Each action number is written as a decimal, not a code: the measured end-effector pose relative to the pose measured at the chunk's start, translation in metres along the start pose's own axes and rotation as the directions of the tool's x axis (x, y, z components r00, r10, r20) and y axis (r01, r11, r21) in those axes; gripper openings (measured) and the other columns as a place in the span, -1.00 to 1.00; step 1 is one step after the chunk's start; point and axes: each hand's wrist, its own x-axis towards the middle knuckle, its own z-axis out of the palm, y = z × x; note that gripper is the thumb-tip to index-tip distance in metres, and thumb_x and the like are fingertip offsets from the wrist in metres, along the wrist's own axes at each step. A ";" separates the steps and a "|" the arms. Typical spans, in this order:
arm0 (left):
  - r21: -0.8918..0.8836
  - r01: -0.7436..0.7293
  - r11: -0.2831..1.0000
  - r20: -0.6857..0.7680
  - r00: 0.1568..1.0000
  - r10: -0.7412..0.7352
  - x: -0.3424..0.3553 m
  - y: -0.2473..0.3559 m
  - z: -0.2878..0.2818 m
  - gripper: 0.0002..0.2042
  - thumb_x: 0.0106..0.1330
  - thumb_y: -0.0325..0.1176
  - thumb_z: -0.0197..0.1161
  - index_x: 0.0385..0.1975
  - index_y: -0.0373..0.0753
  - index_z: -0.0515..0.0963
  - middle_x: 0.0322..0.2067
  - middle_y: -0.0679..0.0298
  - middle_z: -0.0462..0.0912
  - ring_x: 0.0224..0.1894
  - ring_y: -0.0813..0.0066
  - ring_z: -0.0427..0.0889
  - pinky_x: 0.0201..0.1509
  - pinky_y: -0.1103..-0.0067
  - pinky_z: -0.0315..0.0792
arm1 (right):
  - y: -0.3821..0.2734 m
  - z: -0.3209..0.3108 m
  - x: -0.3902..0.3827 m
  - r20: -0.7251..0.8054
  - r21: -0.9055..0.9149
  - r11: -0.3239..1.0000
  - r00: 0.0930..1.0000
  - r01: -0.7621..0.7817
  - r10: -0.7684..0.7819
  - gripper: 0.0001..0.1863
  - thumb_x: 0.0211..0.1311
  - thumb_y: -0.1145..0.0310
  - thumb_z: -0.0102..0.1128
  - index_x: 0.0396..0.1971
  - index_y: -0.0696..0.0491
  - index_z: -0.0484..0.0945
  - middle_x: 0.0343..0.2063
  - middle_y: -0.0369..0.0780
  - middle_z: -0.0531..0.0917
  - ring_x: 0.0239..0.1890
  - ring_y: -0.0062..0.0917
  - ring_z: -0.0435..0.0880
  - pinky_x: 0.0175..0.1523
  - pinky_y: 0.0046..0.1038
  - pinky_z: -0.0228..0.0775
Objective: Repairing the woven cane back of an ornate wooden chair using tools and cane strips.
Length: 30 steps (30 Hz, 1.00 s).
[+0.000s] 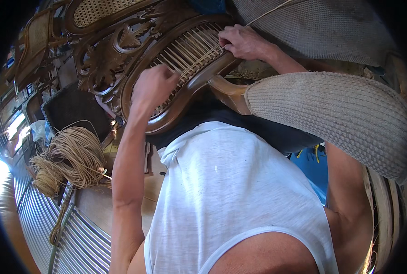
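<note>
A carved brown wooden frame (164, 121) lies across the upper middle, holding a panel of pale cane strands (190, 48) partly woven along its near edge. My left hand (153, 86) rests on the panel's left part, fingers curled down into the strands; what its fingertips hold is hidden. My right hand (242, 43) is at the panel's right end, thumb and finger pinched on a thin cane strand (263, 17) that runs up and to the right. Below that hand, a wooden bracket (228, 96) meets a long piece covered in textured beige fabric (322, 114).
Coiled rattan (73, 157) lies at left beside a dark padded piece (68, 114), above ribbed metal sheeting (80, 242). Cane-panelled furniture (96, 11) stands at upper left. Grey woven fabric (331, 27) spreads at upper right. Stacked wooden strips (388, 219) are at right.
</note>
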 end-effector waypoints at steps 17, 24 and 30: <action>-0.488 -0.268 0.830 -0.259 0.953 0.156 0.000 0.045 -0.067 -0.61 0.33 -0.04 0.33 -0.36 -0.35 0.66 -0.56 0.14 0.67 -0.49 0.52 0.65 -0.38 0.56 0.51 | -0.024 -0.031 0.006 -0.032 0.868 0.472 0.967 0.153 -0.254 -0.70 0.45 0.14 0.18 -0.04 0.02 0.66 -0.30 -0.37 0.70 -0.19 -0.71 0.66 0.09 -0.57 0.50; -0.057 -0.187 0.981 -0.070 0.981 0.183 0.061 0.031 -0.007 -0.69 0.36 -0.25 0.10 -0.12 -0.34 0.64 -0.34 -0.09 0.71 -0.29 0.10 0.74 -0.12 0.28 0.56 | 0.037 -0.020 0.018 -0.013 0.718 0.696 0.999 -0.015 0.034 -0.77 0.31 0.26 0.32 -0.19 0.10 0.70 -0.42 -0.36 0.67 -0.42 -0.75 0.55 -0.26 -0.63 0.45; 0.127 -0.235 0.964 0.054 0.972 0.230 0.079 0.040 0.024 -0.77 0.32 -0.23 0.18 -0.16 -0.10 0.70 -0.24 0.05 0.73 -0.15 0.11 0.73 -0.05 0.30 0.57 | 0.025 -0.018 0.019 0.195 0.436 0.873 0.970 -0.220 0.147 -0.77 0.21 0.29 0.34 -0.26 0.14 0.68 -0.47 -0.30 0.66 -0.42 -0.68 0.56 -0.28 -0.54 0.44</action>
